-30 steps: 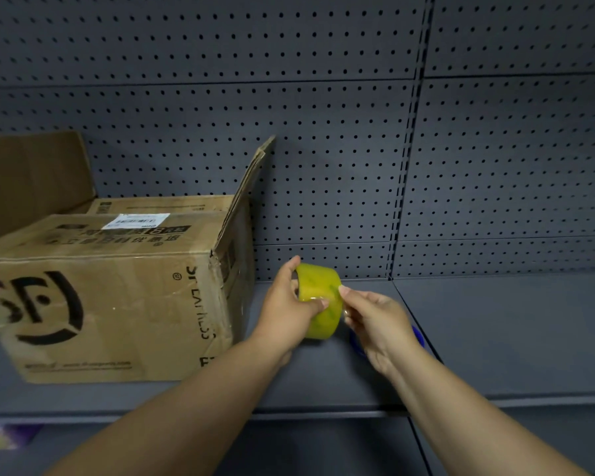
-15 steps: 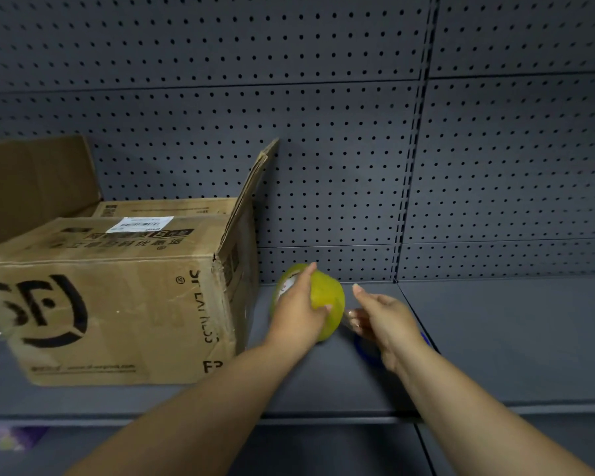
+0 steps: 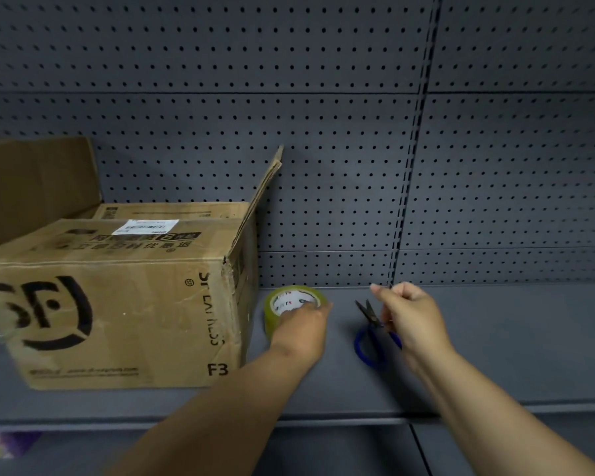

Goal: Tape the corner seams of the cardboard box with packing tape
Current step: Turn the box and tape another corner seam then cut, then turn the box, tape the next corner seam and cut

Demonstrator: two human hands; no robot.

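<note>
- Brown cardboard box (image 3: 117, 300) with black printing sits on the left of the grey metal shelf (image 3: 516, 341), against the perforated back panel (image 3: 323, 132). One top flap stands up at its right edge.
- Yellow-green roll of clear packing tape (image 3: 284, 309) rests on the shelf just beside the box's right side; my left hand (image 3: 303, 333) lies over it, fingers curled on the rim.
- Right hand (image 3: 411, 319) hovers over the blue-handled scissors (image 3: 371, 333), fingers loosely bunched as if pinching something. I cannot tell if it touches the handles.
- My read: a strip is being freed for cutting. Best done by keeping the roll steady under the left hand, holding the free end taut, and cutting clean so the strip doesn't fold onto itself.
- Clear film is near invisible here; I cannot see a strip or its loose end.
- Box's near right corner looks scuffed; whether tape already covers it is unclear. Its far corners are hidden.
</note>
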